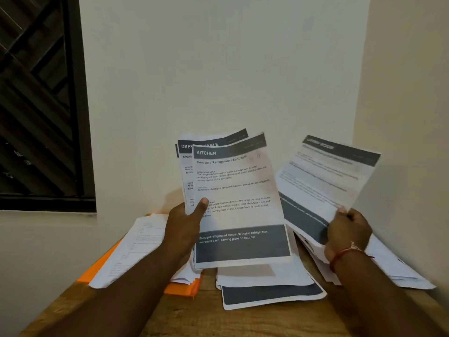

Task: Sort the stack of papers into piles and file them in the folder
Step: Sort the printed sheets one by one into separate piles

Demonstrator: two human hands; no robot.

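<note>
Held stack [240, 203]: printed sheets, upright, slightly fanned; top sheet headed "KITCHEN". Pinched at its left edge by the left hand [184, 224].
Single sheet [325, 176]: blurred, tilted; pinched at its lower edge by the right hand [347, 229].
Flat pile [267, 285]: lay below, between the two grips.
Second pile [401, 271]: lay beneath the right grip.
Orange folder [182, 291]: lay flat, below and left of the left grip, and bore white sheets [136, 249].
</note>
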